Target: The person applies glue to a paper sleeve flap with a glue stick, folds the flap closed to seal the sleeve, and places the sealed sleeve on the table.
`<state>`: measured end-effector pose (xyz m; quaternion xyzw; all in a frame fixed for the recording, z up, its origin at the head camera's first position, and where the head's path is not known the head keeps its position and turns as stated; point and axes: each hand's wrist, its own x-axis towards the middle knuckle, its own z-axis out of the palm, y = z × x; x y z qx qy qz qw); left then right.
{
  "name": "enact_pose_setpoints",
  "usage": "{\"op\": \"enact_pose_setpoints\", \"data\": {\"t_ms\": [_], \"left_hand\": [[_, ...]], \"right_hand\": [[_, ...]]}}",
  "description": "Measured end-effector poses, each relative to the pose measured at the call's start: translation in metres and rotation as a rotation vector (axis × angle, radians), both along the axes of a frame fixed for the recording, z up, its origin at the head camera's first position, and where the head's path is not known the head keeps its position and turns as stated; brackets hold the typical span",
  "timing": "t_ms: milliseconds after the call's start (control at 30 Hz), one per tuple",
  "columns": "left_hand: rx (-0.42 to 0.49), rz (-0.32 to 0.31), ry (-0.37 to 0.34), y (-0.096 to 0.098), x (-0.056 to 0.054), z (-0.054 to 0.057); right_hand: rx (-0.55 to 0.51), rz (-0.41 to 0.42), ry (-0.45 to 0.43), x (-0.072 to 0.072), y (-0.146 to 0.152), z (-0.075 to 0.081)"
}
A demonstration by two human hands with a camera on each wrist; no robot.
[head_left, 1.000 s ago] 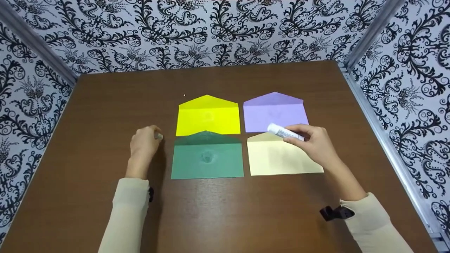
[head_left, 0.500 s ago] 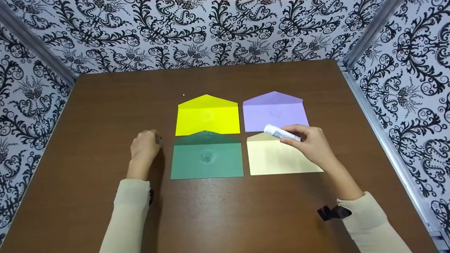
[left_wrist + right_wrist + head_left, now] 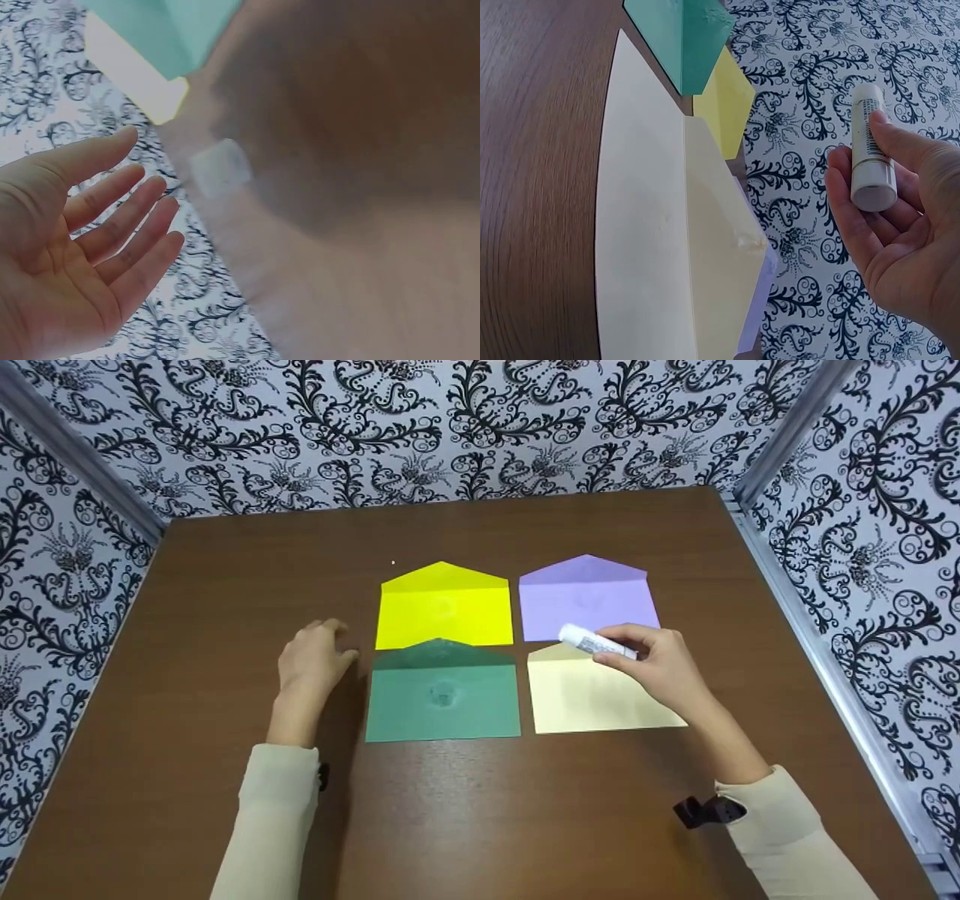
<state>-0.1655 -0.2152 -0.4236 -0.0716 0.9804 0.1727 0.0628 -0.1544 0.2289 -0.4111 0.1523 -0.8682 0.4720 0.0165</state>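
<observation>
My right hand (image 3: 660, 664) pinches a white glue stick (image 3: 592, 641) between thumb and fingers, over the flap of a cream envelope (image 3: 581, 701). In the right wrist view a shiny glue smear (image 3: 750, 241) shows on that flap near its tip. Left of the green envelope (image 3: 405, 712), my left hand (image 3: 311, 660) is held with its fingers loosely extended and apart. A small white cap (image 3: 223, 169) stands on the table close to these fingertips in the left wrist view; the hand hides it from the head view.
Behind the green one lies a yellow envelope (image 3: 409, 619), and a purple envelope (image 3: 551, 611) lies behind the cream one, all flaps unfolded away from me. A tiny white speck (image 3: 393, 562) is on the brown table (image 3: 450, 825). Patterned panels (image 3: 480, 427) border its back and sides.
My left hand has uncurled from the small whitish cap, leaving it on the table. The right hand has shifted slightly left with the glue stick. The envelopes have stayed put.
</observation>
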Motion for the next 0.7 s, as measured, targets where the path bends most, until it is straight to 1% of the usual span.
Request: {"op": "enact_pose_setpoints", "data": {"t_ms": [300,467,600,700], "left_hand": [[0.036,-0.040,0.119,0.026,0.001,0.022],[0.052,-0.080,0.179,0.044,0.003,0.033],[0.070,-0.111,0.215,0.058,0.005,0.041],[0.084,-0.128,0.225,0.070,0.006,0.047]], "right_hand": [[-0.006,0.011,-0.021,-0.003,-0.008,0.003],[-0.012,0.023,-0.015,-0.003,-0.013,0.005],[-0.016,0.031,-0.007,-0.004,-0.017,0.007],[-0.015,0.033,-0.013,-0.005,-0.020,0.007]]}}
